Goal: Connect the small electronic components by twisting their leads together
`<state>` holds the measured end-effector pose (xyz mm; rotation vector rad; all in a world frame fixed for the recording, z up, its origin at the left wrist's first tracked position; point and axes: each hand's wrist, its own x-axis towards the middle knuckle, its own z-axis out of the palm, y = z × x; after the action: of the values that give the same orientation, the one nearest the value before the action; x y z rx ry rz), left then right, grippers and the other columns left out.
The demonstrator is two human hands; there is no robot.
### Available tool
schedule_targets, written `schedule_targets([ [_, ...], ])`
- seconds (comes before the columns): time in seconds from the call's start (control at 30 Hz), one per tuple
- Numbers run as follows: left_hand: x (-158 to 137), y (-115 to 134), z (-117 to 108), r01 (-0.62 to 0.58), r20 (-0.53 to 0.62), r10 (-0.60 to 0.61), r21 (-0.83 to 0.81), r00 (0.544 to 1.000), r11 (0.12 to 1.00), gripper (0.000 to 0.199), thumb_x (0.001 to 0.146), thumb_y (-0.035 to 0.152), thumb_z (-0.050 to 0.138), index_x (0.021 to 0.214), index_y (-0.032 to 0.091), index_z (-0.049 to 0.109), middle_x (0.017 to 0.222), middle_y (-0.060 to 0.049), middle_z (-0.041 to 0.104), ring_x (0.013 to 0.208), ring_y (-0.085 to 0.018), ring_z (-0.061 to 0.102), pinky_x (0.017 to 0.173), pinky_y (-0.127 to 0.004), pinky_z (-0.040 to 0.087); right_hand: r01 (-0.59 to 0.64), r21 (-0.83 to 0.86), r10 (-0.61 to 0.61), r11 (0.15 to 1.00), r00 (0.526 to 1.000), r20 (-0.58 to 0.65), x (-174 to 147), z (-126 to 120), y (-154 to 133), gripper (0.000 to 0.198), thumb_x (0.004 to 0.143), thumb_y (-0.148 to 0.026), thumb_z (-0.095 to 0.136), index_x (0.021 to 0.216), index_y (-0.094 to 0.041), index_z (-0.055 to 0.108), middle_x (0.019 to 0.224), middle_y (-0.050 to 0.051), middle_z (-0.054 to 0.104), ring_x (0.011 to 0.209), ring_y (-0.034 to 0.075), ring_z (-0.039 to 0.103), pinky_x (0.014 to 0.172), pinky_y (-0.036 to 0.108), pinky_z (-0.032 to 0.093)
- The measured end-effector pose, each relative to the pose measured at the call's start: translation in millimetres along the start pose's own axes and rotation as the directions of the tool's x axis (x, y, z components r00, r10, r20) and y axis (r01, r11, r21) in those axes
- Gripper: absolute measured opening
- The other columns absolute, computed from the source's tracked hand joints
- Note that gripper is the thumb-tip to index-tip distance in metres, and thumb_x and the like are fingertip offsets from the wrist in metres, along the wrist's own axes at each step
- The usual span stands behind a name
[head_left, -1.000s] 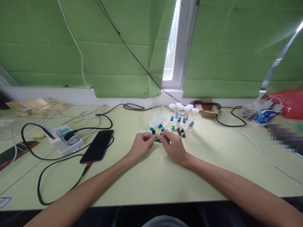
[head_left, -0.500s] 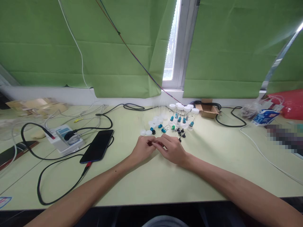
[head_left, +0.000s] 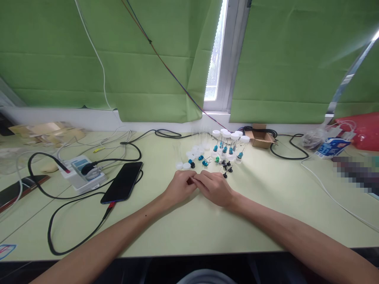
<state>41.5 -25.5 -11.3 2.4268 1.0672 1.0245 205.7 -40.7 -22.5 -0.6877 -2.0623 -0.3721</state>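
Observation:
My left hand (head_left: 181, 185) and my right hand (head_left: 214, 187) meet at the fingertips over the middle of the table. Both are closed, the fingers pinched together; whatever lies between them is hidden or too small to name. Just beyond stand several clear tubes with white caps (head_left: 244, 139), each holding a blue-tipped needle-like piece (head_left: 240, 155). Loose blue pieces (head_left: 205, 163), a green piece (head_left: 217, 159) and several small black pieces (head_left: 230, 169) lie in front of them. White caps (head_left: 186, 166) and uncapped clear tubes (head_left: 177, 152) are nearest my left hand.
To the left, a black phone (head_left: 122, 182) lies by a white power strip (head_left: 85, 173) with black cables looping around it. A small cardboard box (head_left: 262, 139) sits behind the tubes. At far right are a blue-and-white packet (head_left: 333, 148) and a red bag (head_left: 367, 132).
My fingers have shifted slightly, the right-hand fingers now lying closer over the left fingertips. The things on the table have stayed in place.

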Motion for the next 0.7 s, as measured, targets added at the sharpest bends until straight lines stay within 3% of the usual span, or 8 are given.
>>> schedule_targets([
  [0.17,0.6,4.0,-2.9,0.011,-0.004,-0.011,-0.014,1.0,1.0,0.015,0.077,0.012,0.052,0.063,0.018,0.05,0.056,0.006,0.044,0.054,-0.009,0.038,0.052,-0.022,0.033,-0.074,0.107,0.081,0.992,0.995,-0.061,1.0,-0.3,3.1,0.016,0.097,-0.016,0.045,0.088,-0.018,0.059,0.068,0.001,0.061,0.055,0.011,0.053,0.05,0.024,0.036],
  [0.27,1.3,6.9,-5.3,0.004,-0.029,-0.006,-0.057,1.0,0.998,0.003,0.081,0.021,0.057,0.079,0.019,0.058,0.069,0.003,0.054,0.057,-0.009,0.046,0.055,-0.022,0.039,-0.126,0.163,0.14,0.979,0.987,-0.083,0.4,-0.1,6.8,0.014,0.096,-0.015,0.046,0.09,-0.019,0.058,0.072,0.003,0.064,0.059,0.012,0.056,0.051,0.024,0.038],
  [0.47,1.9,8.6,-6.8,0.019,-0.113,-0.031,-0.103,0.993,0.994,0.048,0.076,0.031,0.069,0.12,0.026,0.049,0.1,-0.002,0.056,0.063,-0.009,0.051,0.053,-0.022,0.045,-0.223,0.17,0.254,0.96,0.95,-0.184,0.3,-1.3,10.9,0.011,0.094,-0.016,0.05,0.086,-0.02,0.055,0.066,0.0,0.058,0.052,0.011,0.049,0.05,0.024,0.037],
  [0.7,3.9,5.4,-12.4,-0.061,-0.186,0.042,-0.097,0.982,0.993,0.075,0.068,0.033,0.08,0.13,0.031,0.039,0.12,-0.008,0.047,0.075,-0.012,0.055,0.055,-0.024,0.047,-0.3,0.207,0.343,0.931,0.914,-0.219,3.5,-4.8,10.1,0.012,0.093,-0.016,0.051,0.082,-0.019,0.054,0.063,-0.002,0.054,0.051,0.01,0.044,0.049,0.023,0.035],
])
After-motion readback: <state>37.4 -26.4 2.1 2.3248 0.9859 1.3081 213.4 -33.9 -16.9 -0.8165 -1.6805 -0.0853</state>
